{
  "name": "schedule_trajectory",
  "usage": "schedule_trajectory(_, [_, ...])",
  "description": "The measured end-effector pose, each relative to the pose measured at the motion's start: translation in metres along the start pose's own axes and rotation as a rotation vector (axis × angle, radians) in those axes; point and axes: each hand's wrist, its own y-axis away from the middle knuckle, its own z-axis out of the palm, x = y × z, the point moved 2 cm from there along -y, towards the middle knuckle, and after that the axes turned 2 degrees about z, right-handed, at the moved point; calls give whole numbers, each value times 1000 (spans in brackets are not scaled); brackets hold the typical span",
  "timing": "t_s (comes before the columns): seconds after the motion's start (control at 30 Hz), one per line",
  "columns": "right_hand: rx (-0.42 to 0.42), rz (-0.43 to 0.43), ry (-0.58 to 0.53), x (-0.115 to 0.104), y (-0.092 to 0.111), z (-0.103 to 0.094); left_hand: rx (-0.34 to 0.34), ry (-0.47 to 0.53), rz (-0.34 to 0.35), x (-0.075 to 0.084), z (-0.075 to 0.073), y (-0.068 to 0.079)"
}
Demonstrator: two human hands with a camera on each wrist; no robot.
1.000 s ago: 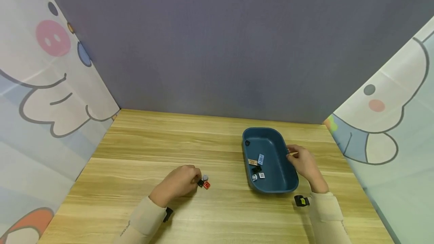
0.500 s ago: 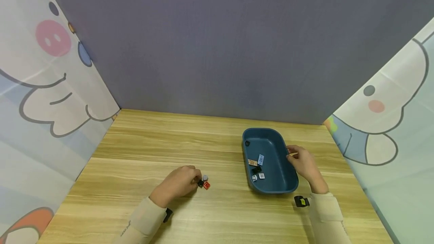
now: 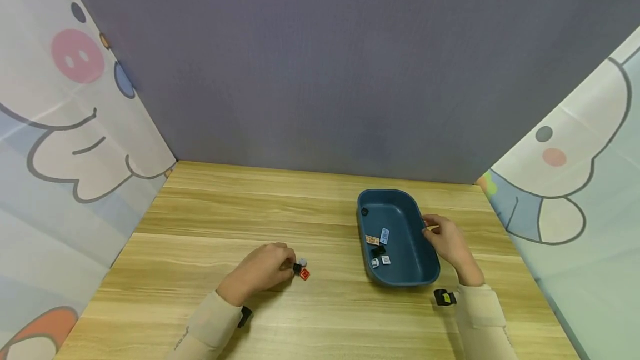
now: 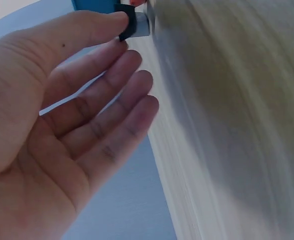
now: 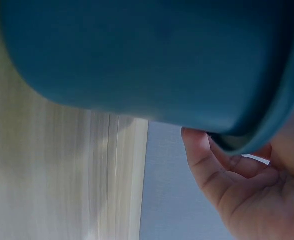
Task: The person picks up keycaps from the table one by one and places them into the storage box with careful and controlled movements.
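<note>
My left hand point(image 3: 265, 268) pinches a small black keycap point(image 3: 297, 269) between thumb and index finger, low over the wooden table. In the left wrist view this black keycap point(image 4: 130, 24) sits at the thumb tip, the other fingers loosely bent. Close beside it on the table are a red keycap point(image 3: 305, 274) and a light grey keycap point(image 3: 302, 262). My right hand point(image 3: 448, 240) grips the right rim of a dark blue bin point(image 3: 407, 240); the right wrist view shows fingertips under the bin's rim point(image 5: 267, 130).
Inside the bin lie an orange keycap point(image 3: 372, 240), a light blue keycap point(image 3: 384, 235), a white keycap point(image 3: 385, 260) and several others, some black. The wooden table point(image 3: 225, 204) ends at a grey panel point(image 3: 320, 71) behind. Cartoon-printed curtains point(image 3: 60, 193) flank both sides.
The black keycap at my left fingertips has tilted and shifted up slightly, with the left hand moving a little. The right hand and the bin stay in place.
</note>
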Motion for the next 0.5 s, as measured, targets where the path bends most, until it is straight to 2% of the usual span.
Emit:
schedule_trajectory(0.23, [-1,1,10,-1,0,0,41,21,23,2,-8,-7])
schedule_trajectory(0.37, [-2,9,14,-3,1,0,62,33,22,6,-14,-17])
schedule_trajectory(0.5, [-3,16,16,-3,1,0,80,60,50,10,-19,-31])
